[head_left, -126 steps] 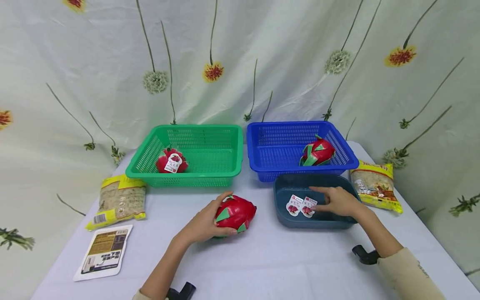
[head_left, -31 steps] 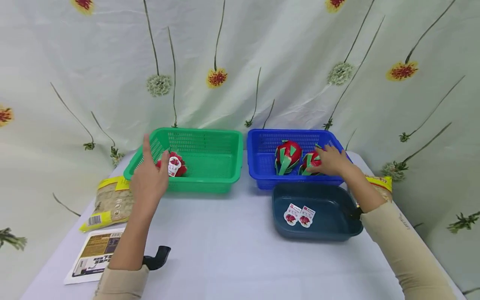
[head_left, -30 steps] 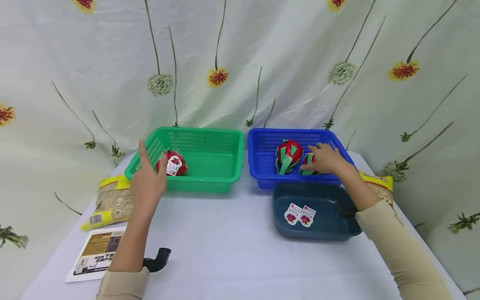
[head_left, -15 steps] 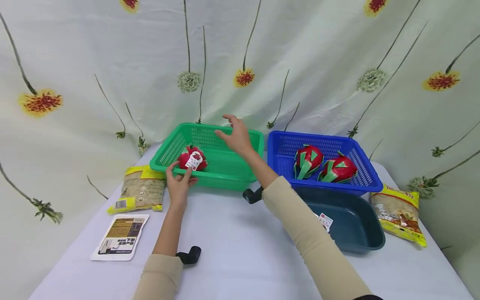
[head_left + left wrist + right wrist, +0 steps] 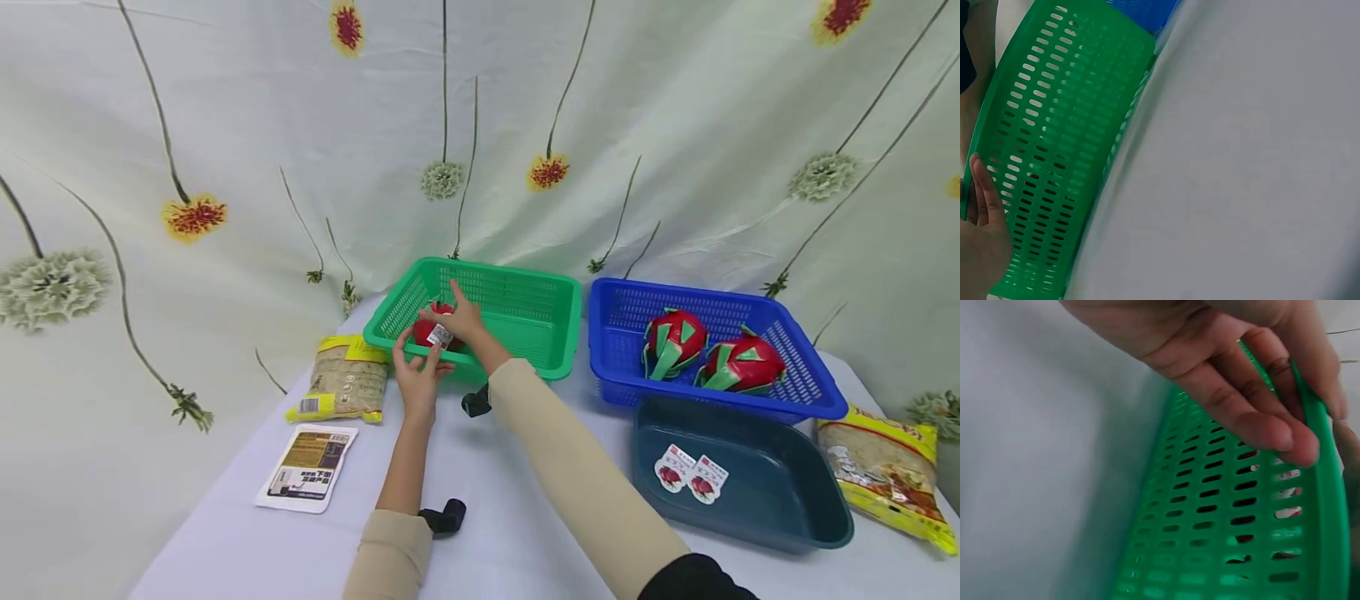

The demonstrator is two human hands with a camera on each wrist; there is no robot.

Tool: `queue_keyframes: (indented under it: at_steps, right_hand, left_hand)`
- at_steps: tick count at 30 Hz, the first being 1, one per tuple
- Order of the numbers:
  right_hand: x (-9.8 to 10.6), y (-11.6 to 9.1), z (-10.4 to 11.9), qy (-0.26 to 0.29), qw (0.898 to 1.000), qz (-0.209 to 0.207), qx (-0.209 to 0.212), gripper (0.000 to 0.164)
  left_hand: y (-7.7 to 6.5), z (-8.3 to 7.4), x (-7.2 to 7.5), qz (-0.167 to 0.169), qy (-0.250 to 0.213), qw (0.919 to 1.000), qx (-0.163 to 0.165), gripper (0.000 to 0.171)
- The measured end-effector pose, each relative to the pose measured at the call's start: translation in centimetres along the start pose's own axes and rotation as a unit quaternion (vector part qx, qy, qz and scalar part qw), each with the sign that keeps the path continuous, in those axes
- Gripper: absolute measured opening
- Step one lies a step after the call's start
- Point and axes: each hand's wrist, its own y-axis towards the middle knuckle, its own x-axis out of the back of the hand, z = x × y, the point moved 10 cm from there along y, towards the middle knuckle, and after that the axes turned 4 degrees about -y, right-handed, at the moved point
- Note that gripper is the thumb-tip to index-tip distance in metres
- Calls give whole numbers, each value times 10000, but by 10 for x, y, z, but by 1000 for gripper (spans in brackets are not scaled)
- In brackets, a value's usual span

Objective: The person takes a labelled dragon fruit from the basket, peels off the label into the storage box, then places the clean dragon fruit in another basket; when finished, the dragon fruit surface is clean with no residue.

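Observation:
In the head view a red dragon fruit (image 5: 424, 331) with a white label (image 5: 439, 336) lies at the left end of the green basket (image 5: 564, 367). My left hand (image 5: 417, 383) pinches the basket's front rim, thumb over it and fingers outside, which the right wrist view also shows. Above that fruit reaches my right hand (image 5: 465, 323), its index finger and thumb spread; it covers part of the fruit. Whether it touches the label I cannot tell. Two red dragon fruits with green leaves, one (image 5: 678, 337) left and one (image 5: 742, 364) right, sit in the blue basket (image 5: 810, 406).
A dark teal tray (image 5: 787, 492) with two fruit labels (image 5: 690, 475) stands before the blue basket. Yellow food bags lie at the left (image 5: 347, 379) and right (image 5: 885, 467). A white flat pack (image 5: 307, 468) lies at front left. A flowered curtain hangs behind.
A second leafy dragon fruit now lies in the blue basket. My right hand has moved left from there to the green basket. My left hand has come to its rim. The view has turned left.

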Motion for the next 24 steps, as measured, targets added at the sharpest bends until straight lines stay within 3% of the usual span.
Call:
queue_keyframes:
  at_steps: [1,5,8,13,16,19,24]
  right_hand:
    - [-7,9,-10,4,9999,89,70,99]
    - [-22,17,-29,195,9982,470,-331,104]
    - [-22,4,-21,324,9960,590,-595,99]
    - [-7,-14,-17,455,9960,503,-587,93]
    - [5,-18,-21,855,9934,213,-738,91]
    - [25,-19,-22,1564,9845,-371,-696,88]
    - [79,-39,14,2428,9635,-1118,118,86]
  left_hand:
    - [0,1,-2,58,-8,10000,-14,58]
    - [-2,2,-5,211,-27,9998,-42,59]
    - [-2,-2,-3,224,-34,9997,-114,60]
    - [-5,-1,-5,268,15,9995,-154,60]
    - [-6,2,-6,317,83,9995,-51,61]
    - [-4,3,-7,402,88,9992,0,63]
    - [4,-6,-4,440,-88,9989,-144,63]
